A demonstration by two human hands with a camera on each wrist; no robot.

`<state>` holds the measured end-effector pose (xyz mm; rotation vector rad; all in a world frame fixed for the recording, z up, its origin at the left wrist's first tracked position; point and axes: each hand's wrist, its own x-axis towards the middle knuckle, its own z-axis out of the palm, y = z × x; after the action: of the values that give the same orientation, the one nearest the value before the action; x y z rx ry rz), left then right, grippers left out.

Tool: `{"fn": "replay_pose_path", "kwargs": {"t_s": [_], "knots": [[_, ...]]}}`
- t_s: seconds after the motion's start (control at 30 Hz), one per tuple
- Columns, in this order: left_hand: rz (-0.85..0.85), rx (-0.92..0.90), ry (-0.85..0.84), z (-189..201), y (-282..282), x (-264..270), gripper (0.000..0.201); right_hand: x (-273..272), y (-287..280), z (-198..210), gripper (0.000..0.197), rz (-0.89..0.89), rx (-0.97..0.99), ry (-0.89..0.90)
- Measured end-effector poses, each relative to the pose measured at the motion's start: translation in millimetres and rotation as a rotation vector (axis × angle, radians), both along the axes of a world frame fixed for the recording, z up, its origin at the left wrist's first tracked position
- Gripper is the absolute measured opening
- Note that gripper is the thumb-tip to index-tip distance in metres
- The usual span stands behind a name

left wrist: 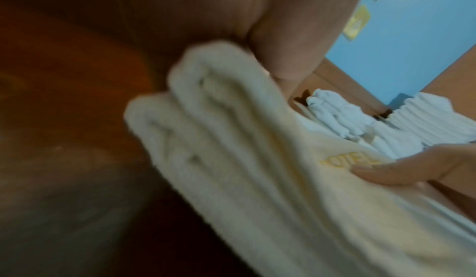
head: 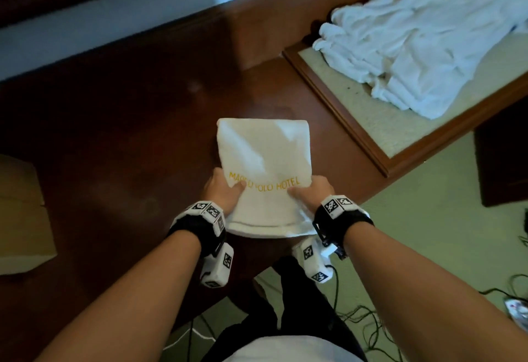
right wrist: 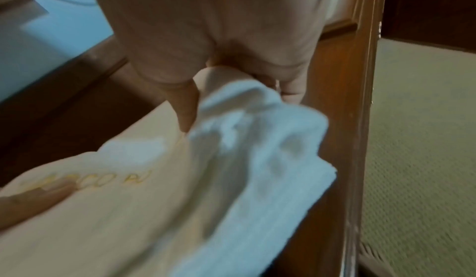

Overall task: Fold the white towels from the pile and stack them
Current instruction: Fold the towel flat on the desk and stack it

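A folded white towel (head: 264,173) with yellow "MARCO POLO HOTEL" lettering lies on a dark wooden surface (head: 114,139), its near end at the surface's near edge. The left hand (head: 225,190) has a closed grip on the towel's left side, thumb on top. The right hand (head: 310,191) has the same grip on the right side. A loose pile of white towels (head: 423,39) rests on a wood-framed woven panel (head: 371,121) toward the far right corner.
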<state>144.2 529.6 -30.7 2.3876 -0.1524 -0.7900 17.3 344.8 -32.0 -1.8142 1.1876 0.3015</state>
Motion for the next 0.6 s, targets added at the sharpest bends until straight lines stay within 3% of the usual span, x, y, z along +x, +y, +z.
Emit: {"fn": "replay_pose_path", "kwargs": {"t_s": [0.3, 0.47, 0.6], "knots": [[-0.136, -0.186, -0.224, 100.6, -88.3, -19.1, 0.036, -19.9, -72.6, 100.3, 0.043, -0.036, -0.155, -0.118], [-0.21, -0.356, -0.226, 150.5, -166.1, -38.3, 0.037, -53.9, -134.7, 145.3, 0.04, -0.142, -0.255, -0.273], [-0.292, -0.409, -0.273, 171.7, -242.5, -51.5, 0.042, -80.4, -204.4, 180.4, 0.043, -0.129, -0.37, -0.259]]}}
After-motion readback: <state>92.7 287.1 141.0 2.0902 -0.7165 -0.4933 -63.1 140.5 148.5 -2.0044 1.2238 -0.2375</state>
